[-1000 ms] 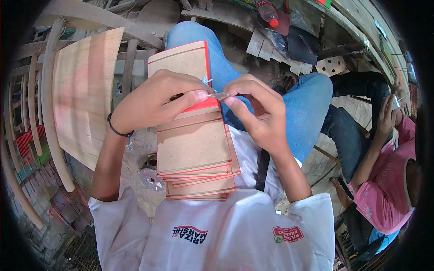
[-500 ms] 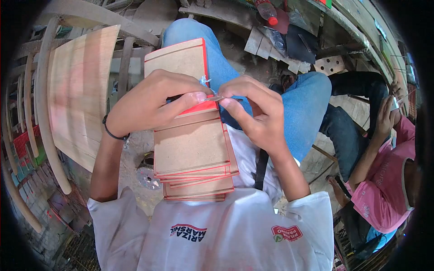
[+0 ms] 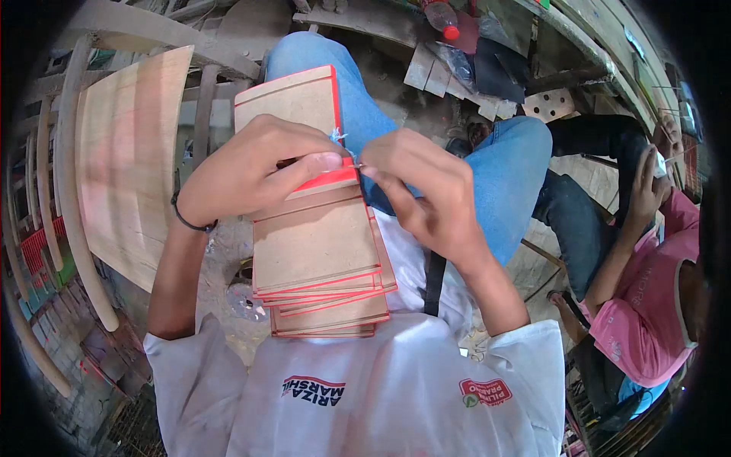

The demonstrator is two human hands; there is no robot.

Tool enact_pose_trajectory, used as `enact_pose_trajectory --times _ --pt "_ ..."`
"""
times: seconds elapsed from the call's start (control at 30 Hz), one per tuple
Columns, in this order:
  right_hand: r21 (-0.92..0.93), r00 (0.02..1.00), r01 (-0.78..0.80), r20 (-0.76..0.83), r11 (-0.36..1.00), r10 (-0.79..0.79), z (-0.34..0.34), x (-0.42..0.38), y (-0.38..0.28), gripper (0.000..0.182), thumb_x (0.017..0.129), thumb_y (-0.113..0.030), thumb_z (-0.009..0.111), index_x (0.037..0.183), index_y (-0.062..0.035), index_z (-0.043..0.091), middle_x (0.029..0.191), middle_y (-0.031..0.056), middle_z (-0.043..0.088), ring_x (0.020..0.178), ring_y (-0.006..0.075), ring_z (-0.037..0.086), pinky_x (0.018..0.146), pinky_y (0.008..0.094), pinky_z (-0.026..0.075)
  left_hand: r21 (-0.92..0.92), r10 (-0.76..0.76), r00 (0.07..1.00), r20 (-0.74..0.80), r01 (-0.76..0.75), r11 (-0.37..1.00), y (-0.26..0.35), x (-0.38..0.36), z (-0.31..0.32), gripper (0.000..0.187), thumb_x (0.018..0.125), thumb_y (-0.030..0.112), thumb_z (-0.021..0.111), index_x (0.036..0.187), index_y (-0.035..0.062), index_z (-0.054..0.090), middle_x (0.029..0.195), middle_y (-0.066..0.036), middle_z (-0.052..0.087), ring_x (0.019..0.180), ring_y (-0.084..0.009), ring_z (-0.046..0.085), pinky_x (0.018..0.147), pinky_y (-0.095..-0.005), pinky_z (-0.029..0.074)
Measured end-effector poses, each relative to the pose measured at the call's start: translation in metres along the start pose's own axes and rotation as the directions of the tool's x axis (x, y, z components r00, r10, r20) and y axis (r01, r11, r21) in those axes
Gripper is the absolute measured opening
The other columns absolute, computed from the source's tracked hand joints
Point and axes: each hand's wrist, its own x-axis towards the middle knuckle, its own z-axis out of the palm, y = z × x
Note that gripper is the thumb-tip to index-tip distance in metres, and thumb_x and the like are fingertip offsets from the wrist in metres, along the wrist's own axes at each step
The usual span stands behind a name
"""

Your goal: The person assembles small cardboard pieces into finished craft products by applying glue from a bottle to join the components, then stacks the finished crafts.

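Brown boards with red edges lie in an overlapping stack across my lap, one further board reaching over the knee. My left hand is closed, thumb and fingers pinching at the red edge strip of a board. A small tuft of whitish-blue thread sticks out just beyond the thumb. Close to its right, my right hand is closed in a pinch on a thin, shiny sliver, whose tip points to the left thumb. Most of the sliver is hidden by the fingers.
A pale wooden sheet leans against a wooden frame at the left. On the right sits a person in a pink shirt, hands on a small white thing. A bottle with a red cap and a black sheet lie ahead.
My right hand has turned, knuckles higher, and covers more of the sliver that showed between both hands before. My left hand keeps its pinch. The whole view has shifted slightly.
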Motion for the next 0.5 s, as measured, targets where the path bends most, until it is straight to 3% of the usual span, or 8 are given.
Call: enact_pose_trajectory --times 0.03,0.17,0.23,0.27,0.33,0.47,0.5 --pt "-0.066 0.998 0.068 -0.001 0.996 -0.068 0.000 0.001 0.000 0.009 0.079 0.007 0.067 0.088 0.0067 0.063 0.082 0.0161 0.065 0.075 0.0301 0.065 0.070 0.0335 0.051 -0.001 -0.021 1.000 0.015 0.021 1.000 0.000 0.001 -0.001 0.019 0.092 0.008 0.057 0.097 -0.0083 0.064 0.088 -0.021 0.066 0.079 -0.0382 0.064 0.073 -0.0398 0.051" --pt "0.015 1.000 0.016 -0.005 1.000 -0.016 0.001 0.002 0.009 0.014 0.077 0.009 0.066 0.090 0.0055 0.063 0.083 0.0155 0.065 0.076 0.0301 0.064 0.070 0.0335 0.051 0.011 0.048 0.998 -0.037 -0.047 0.999 -0.007 0.001 0.001 0.018 0.091 0.008 0.058 0.096 -0.0085 0.064 0.087 -0.022 0.066 0.080 -0.0383 0.064 0.073 -0.0393 0.050" --pt "0.127 0.982 -0.169 0.104 0.977 0.156 -0.003 0.002 0.009 0.016 0.075 0.010 0.064 0.091 0.0049 0.063 0.084 0.0151 0.064 0.078 0.0312 0.064 0.070 0.0340 0.051 -0.021 -0.021 1.000 -0.003 0.021 1.000 -0.002 0.002 0.000 0.015 0.090 0.006 0.058 0.091 -0.0075 0.064 0.084 -0.022 0.065 0.078 -0.0402 0.062 0.070 -0.0395 0.050" --pt "0.127 0.982 -0.169 0.102 0.977 0.157 -0.002 0.002 0.008 0.016 0.075 0.010 0.064 0.091 0.0049 0.063 0.084 0.0151 0.064 0.078 0.0312 0.064 0.070 0.0340 0.051 -0.021 -0.020 1.000 -0.002 0.020 1.000 -0.003 0.002 0.001 0.015 0.090 0.006 0.058 0.091 -0.0075 0.064 0.084 -0.022 0.065 0.078 -0.0402 0.062 0.070 -0.0395 0.050" --pt "-0.089 0.993 0.113 0.025 0.990 -0.111 0.000 0.003 0.008 0.012 0.079 0.009 0.064 0.090 0.0058 0.064 0.085 0.0141 0.065 0.074 0.0262 0.065 0.069 0.0332 0.051 0.010 0.006 0.998 -0.054 -0.006 1.000 -0.006 0.001 0.002 0.015 0.090 0.006 0.057 0.092 -0.0074 0.064 0.085 -0.022 0.065 0.078 -0.0405 0.062 0.070 -0.0396 0.050" --pt "-0.080 0.991 0.134 0.008 0.988 -0.134 0.001 0.001 0.010 0.011 0.080 0.008 0.063 0.091 0.0064 0.064 0.085 0.0142 0.065 0.073 0.0251 0.065 0.069 0.0334 0.051 0.009 0.000 0.999 -0.042 0.000 1.000 -0.005 0.002 0.001 0.015 0.090 0.006 0.057 0.094 -0.0075 0.064 0.087 -0.022 0.065 0.079 -0.0404 0.062 0.070 -0.0395 0.050" --pt "0.068 0.998 -0.038 0.051 0.997 0.034 -0.001 0.000 0.010 0.015 0.079 0.008 0.063 0.094 0.0055 0.064 0.086 0.0144 0.065 0.075 0.0258 0.065 0.070 0.0338 0.051 0.001 0.018 0.999 -0.034 -0.018 1.000 -0.005 0.002 0.002 0.016 0.090 0.006 0.057 0.095 -0.0078 0.063 0.087 -0.022 0.065 0.079 -0.0402 0.062 0.070 -0.0396 0.050"
